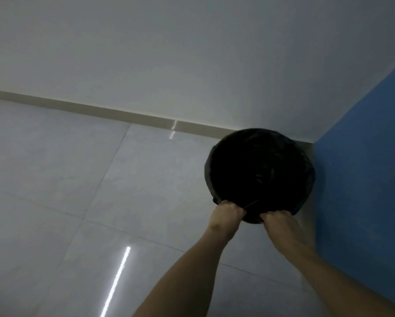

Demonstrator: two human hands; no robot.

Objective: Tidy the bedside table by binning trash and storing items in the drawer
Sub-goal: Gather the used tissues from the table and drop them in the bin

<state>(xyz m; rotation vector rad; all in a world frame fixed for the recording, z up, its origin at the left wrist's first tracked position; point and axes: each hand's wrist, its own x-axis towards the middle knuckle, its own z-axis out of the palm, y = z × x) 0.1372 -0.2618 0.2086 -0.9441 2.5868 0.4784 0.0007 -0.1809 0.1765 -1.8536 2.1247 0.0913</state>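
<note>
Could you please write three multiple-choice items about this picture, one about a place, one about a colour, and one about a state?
1. Where does the bin stand?
A. In the middle of the floor
B. In the corner where the white wall meets the blue wall
C. On a table

2. What colour is the liner in the bin?
A. Black
B. White
C. Blue

3. What are the two hands doing?
A. Both hang free above the bin
B. Only one touches the bin
C. Both grip the near edge of the liner

Answers:
1 B, the bin sits on the tiled floor against the white wall and beside the blue wall.
2 A, the liner is dark black all over.
3 C, the left hand and the right hand are both closed on the near rim.
</note>
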